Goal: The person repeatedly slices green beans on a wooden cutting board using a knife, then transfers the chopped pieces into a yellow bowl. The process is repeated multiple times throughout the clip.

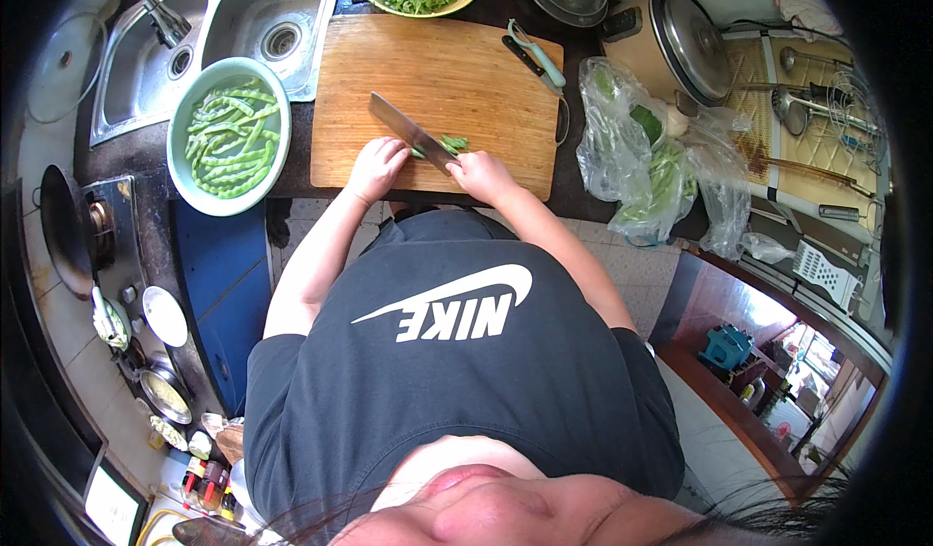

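Observation:
My right hand (481, 176) grips a cleaver (408, 129) near the front edge of a wooden cutting board (430, 58). The blade slants up to the left across the board. On its left side my left hand (380, 166) rests with bent fingers, holding green beans that are mostly hidden under the fingertips. A small pile of cut green bean pieces (455, 143) lies just right of the blade. A green peeler (543, 58) and a black-handled knife (522, 55) lie at the board's far right corner.
Left of the board stands a basin of whole green beans in water (173, 138), by a double steel sink (211, 43). Behind is a yellow bowl (421, 14) of cut beans. Plastic bags of vegetables (619, 138) and a large lidded pot (634, 43) stand right.

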`<action>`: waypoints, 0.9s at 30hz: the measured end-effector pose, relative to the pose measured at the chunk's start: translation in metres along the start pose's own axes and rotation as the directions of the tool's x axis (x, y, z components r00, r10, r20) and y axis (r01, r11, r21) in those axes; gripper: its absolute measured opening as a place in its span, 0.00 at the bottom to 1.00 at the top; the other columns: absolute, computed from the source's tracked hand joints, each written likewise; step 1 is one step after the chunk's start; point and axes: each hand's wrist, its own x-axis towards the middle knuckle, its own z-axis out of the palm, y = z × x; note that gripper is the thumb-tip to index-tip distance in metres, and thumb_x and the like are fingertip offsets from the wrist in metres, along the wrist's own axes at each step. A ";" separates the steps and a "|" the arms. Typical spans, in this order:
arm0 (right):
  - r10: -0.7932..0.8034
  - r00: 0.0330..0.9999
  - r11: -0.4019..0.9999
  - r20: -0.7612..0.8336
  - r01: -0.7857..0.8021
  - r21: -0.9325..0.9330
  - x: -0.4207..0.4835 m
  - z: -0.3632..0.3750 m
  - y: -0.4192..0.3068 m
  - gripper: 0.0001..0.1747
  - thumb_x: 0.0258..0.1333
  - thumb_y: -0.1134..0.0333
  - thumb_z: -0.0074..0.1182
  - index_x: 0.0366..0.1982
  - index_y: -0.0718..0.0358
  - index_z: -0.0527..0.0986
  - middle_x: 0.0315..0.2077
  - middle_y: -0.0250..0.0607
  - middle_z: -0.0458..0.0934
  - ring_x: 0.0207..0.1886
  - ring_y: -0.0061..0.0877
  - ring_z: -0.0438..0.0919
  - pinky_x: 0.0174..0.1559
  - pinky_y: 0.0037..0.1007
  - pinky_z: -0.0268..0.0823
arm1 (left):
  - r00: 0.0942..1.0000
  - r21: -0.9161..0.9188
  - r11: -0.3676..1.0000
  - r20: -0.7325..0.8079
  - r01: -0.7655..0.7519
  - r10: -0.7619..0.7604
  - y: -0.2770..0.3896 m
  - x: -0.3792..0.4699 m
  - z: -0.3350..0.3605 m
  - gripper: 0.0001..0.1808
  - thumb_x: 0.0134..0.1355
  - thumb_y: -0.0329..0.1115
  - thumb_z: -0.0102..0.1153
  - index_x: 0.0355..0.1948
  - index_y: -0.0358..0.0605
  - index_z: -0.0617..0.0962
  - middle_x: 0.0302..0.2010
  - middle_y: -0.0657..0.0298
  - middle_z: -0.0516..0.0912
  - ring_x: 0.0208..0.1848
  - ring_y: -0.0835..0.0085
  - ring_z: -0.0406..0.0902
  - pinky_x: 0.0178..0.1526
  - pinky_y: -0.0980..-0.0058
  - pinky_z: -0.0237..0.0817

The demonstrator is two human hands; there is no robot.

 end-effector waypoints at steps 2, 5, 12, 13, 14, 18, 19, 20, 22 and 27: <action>-0.007 1.000 1.000 -0.013 0.007 0.015 -0.002 -0.001 0.000 0.20 0.56 0.52 0.47 0.28 0.63 0.78 0.26 0.55 0.78 0.31 0.49 0.78 0.36 0.45 0.70 | 1.000 -0.007 1.000 0.006 -0.021 0.021 0.001 0.002 0.001 0.12 0.47 0.31 0.52 0.35 0.43 0.77 0.40 0.59 0.77 0.43 0.63 0.74 0.45 0.68 0.68; 0.003 1.000 1.000 -0.014 -0.003 -0.009 -0.010 -0.007 0.002 0.20 0.56 0.53 0.47 0.27 0.62 0.78 0.25 0.55 0.78 0.31 0.48 0.78 0.35 0.45 0.69 | 0.998 0.005 0.999 0.018 -0.052 0.052 0.004 0.005 0.005 0.13 0.47 0.31 0.51 0.36 0.44 0.76 0.39 0.59 0.76 0.42 0.63 0.74 0.45 0.68 0.67; -0.070 0.995 0.997 -0.071 0.066 -0.048 -0.033 -0.015 -0.001 0.17 0.57 0.56 0.47 0.25 0.61 0.78 0.22 0.51 0.78 0.28 0.46 0.78 0.33 0.44 0.69 | 0.998 -0.007 0.998 0.037 -0.056 0.056 0.006 0.005 0.005 0.12 0.48 0.31 0.50 0.36 0.44 0.75 0.40 0.58 0.76 0.43 0.63 0.73 0.45 0.68 0.67; -0.067 0.996 0.997 -0.064 0.064 -0.052 -0.034 -0.016 -0.001 0.17 0.57 0.56 0.47 0.25 0.61 0.78 0.22 0.51 0.78 0.27 0.46 0.78 0.33 0.44 0.69 | 0.998 0.005 0.998 0.026 -0.061 0.061 0.007 0.005 0.005 0.12 0.48 0.30 0.50 0.36 0.44 0.75 0.40 0.58 0.76 0.43 0.63 0.73 0.46 0.68 0.67; -0.068 0.996 0.996 -0.060 0.064 -0.054 -0.035 -0.016 -0.002 0.17 0.57 0.56 0.47 0.25 0.61 0.78 0.22 0.51 0.78 0.27 0.46 0.78 0.33 0.44 0.69 | 0.998 0.013 0.998 0.018 -0.064 0.064 0.007 0.006 0.006 0.12 0.48 0.30 0.50 0.36 0.43 0.75 0.41 0.58 0.76 0.44 0.63 0.73 0.46 0.68 0.67; -0.084 0.995 0.994 -0.055 0.079 -0.079 -0.035 -0.017 -0.003 0.17 0.57 0.56 0.47 0.25 0.62 0.78 0.22 0.50 0.78 0.27 0.46 0.78 0.33 0.44 0.70 | 0.997 0.020 0.997 -0.004 -0.080 0.080 0.006 0.006 0.007 0.12 0.47 0.30 0.50 0.35 0.43 0.76 0.41 0.57 0.76 0.44 0.63 0.73 0.47 0.68 0.67; -0.088 0.995 0.993 -0.050 0.084 -0.085 -0.035 -0.017 -0.003 0.17 0.57 0.56 0.47 0.25 0.62 0.78 0.22 0.50 0.78 0.28 0.46 0.78 0.33 0.44 0.70 | 0.997 0.015 0.997 0.001 -0.081 0.081 0.006 0.006 0.007 0.12 0.47 0.30 0.50 0.36 0.43 0.76 0.42 0.57 0.76 0.44 0.63 0.73 0.47 0.68 0.67; -0.094 0.995 0.992 -0.044 0.089 -0.092 -0.035 -0.017 -0.002 0.17 0.57 0.57 0.47 0.25 0.61 0.78 0.22 0.50 0.78 0.28 0.46 0.78 0.34 0.44 0.70 | 0.997 0.011 0.997 0.006 -0.081 0.081 0.005 0.005 0.007 0.12 0.47 0.30 0.50 0.36 0.43 0.76 0.42 0.57 0.76 0.45 0.63 0.73 0.47 0.68 0.67; -0.109 0.993 0.989 -0.036 0.105 -0.101 -0.034 -0.018 -0.001 0.17 0.57 0.57 0.47 0.25 0.62 0.78 0.23 0.50 0.79 0.28 0.46 0.78 0.34 0.43 0.70 | 0.997 0.008 0.997 0.010 -0.080 0.080 0.005 0.004 0.008 0.13 0.47 0.30 0.50 0.36 0.42 0.76 0.42 0.57 0.76 0.45 0.62 0.73 0.47 0.68 0.67; -0.124 0.992 0.979 0.012 0.125 -0.160 -0.030 -0.022 -0.002 0.17 0.56 0.58 0.47 0.25 0.63 0.79 0.23 0.51 0.79 0.29 0.45 0.79 0.35 0.43 0.71 | 0.997 -0.019 0.999 0.054 -0.046 0.047 0.004 0.002 0.010 0.13 0.47 0.30 0.50 0.36 0.42 0.76 0.42 0.56 0.76 0.45 0.62 0.73 0.46 0.69 0.68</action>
